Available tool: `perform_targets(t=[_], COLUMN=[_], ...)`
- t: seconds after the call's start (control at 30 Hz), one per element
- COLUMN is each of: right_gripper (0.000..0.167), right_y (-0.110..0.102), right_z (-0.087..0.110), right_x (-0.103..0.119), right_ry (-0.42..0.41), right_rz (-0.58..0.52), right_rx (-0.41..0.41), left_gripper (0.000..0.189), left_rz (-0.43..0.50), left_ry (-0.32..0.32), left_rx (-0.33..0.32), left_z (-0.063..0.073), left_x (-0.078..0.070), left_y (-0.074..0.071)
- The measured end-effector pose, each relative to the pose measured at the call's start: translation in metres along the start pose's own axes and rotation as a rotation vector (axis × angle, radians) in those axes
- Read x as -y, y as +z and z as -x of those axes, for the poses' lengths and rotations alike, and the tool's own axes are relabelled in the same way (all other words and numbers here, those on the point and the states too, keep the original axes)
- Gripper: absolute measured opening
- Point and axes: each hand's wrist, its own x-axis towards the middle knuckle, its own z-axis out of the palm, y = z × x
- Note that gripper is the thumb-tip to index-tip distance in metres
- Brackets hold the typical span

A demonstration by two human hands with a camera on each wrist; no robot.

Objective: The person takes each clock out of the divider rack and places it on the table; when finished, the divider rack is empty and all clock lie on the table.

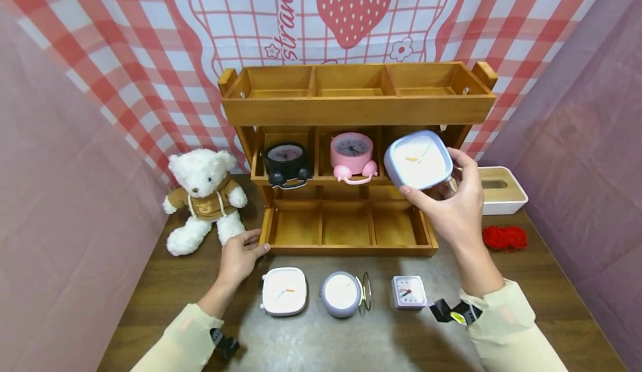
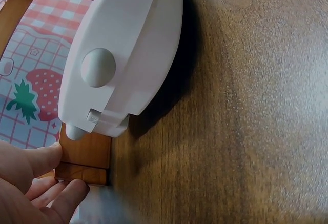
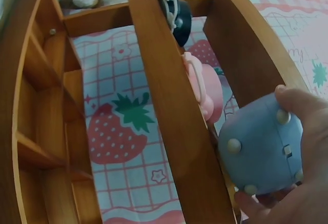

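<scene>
In my right hand point(image 1: 458, 204) is a blue square alarm clock point(image 1: 420, 160), gripped by its side between thumb and fingers. It is at the right compartment of the middle tier of a wooden shelf point(image 1: 351, 112); its small round feet show in the right wrist view. Left of it in that tier are a pink alarm clock point(image 1: 352, 153) and a black alarm clock point(image 1: 286, 160). My left hand point(image 1: 239, 257) pinches the front left corner of the lowest tier, close to a white square clock point(image 1: 284, 291) on the table.
A grey round clock point(image 1: 341, 294) and a small lilac clock point(image 1: 409, 292) stand before the shelf. At the left sits a white teddy bear point(image 1: 204, 199). On the right are a white box with a wooden top point(image 1: 503, 191) and red yarn point(image 1: 504, 237).
</scene>
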Motion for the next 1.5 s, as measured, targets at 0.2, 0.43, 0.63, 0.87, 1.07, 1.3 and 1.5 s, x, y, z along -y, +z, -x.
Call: perform_targets(t=[0.2,0.43,0.63,0.87,1.07,1.3,1.5], right_gripper=[0.095,0.099,0.096,0.093,0.090,0.091,0.092], right_y=[-0.008,-0.013,0.002,0.032,0.055,0.076,0.091], right_z=[0.008,0.031,0.061,0.106,0.140,0.171,0.192], right_x=[0.003,0.004,0.001,-0.008,-0.016,-0.027,-0.036], right_ry=[-0.098,-0.150,-0.161,-0.146,-0.148,-0.277,-0.325], right_rz=[0.001,-0.010,-0.078,-0.142,-0.174,-0.127,-0.093], right_rx=[0.136,0.372,0.602,0.842,0.995,1.060,1.095], left_gripper=[0.047,0.047,0.045,0.045,0.045,0.045,0.045], left_rz=[-0.010,-0.006,-0.005,-0.016,-0.014,-0.013,-0.015], left_ry=[0.005,0.005,0.025,0.023,0.017,0.007,0.008], left_rx=[-0.003,0.000,0.001,0.019,0.026,0.005,-0.004], left_z=[-0.001,-0.003,-0.002,-0.002,-0.003,-0.004,-0.003], left_x=[0.000,0.002,0.002,-0.001,0.000,-0.001,-0.002], left_y=[0.000,0.000,0.001,0.000,-0.001,0.002,0.001])
